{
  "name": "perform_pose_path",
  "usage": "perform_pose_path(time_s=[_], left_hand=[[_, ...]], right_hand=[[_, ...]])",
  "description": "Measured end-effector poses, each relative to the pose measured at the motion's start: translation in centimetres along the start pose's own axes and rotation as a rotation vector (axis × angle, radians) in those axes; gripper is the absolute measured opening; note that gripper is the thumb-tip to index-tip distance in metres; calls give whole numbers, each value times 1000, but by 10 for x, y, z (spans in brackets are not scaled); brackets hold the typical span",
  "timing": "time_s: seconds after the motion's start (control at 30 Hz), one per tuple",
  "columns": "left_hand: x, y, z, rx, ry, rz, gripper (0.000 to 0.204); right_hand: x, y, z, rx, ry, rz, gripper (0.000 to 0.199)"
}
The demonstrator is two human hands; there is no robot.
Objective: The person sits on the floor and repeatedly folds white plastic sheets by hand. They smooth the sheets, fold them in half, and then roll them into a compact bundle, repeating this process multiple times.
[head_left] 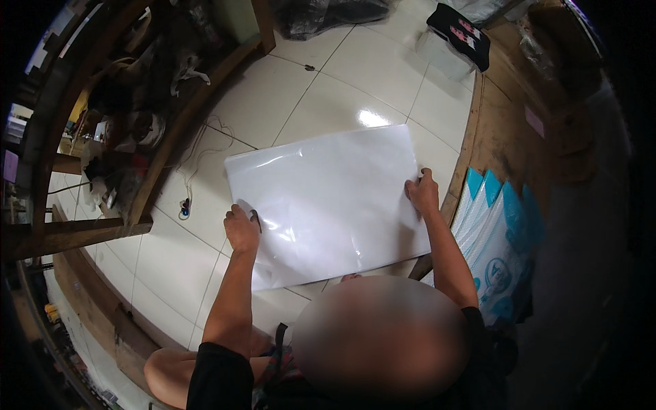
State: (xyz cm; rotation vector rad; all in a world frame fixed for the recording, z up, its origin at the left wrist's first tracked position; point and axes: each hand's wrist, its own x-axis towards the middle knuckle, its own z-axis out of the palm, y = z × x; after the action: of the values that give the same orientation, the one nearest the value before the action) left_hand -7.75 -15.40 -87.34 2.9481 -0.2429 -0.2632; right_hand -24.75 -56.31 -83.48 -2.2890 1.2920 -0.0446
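Evidently, left hand (241, 229) and right hand (424, 194) around opposite edges of glossy white sheet (335, 205); beyond, dark bag (318, 19), contents indistinct.

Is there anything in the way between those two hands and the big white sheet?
Nothing visible is: the left hand holds the white sheet at its left edge, and the right hand holds its right edge. The blue-and-white packages lie off to the right, not between them.
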Motion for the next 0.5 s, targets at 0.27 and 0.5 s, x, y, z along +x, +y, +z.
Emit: perform_pose_path(time_s=[0.27, 0.5], left_hand=[[-2, -1, -3, -63, 99, 54, 27], [1, -10, 2, -2, 89, 94, 27]], right_hand=[[5, 10, 12, -69, 37, -216, 22], [0, 11, 22, -103, 93, -308, 17]])
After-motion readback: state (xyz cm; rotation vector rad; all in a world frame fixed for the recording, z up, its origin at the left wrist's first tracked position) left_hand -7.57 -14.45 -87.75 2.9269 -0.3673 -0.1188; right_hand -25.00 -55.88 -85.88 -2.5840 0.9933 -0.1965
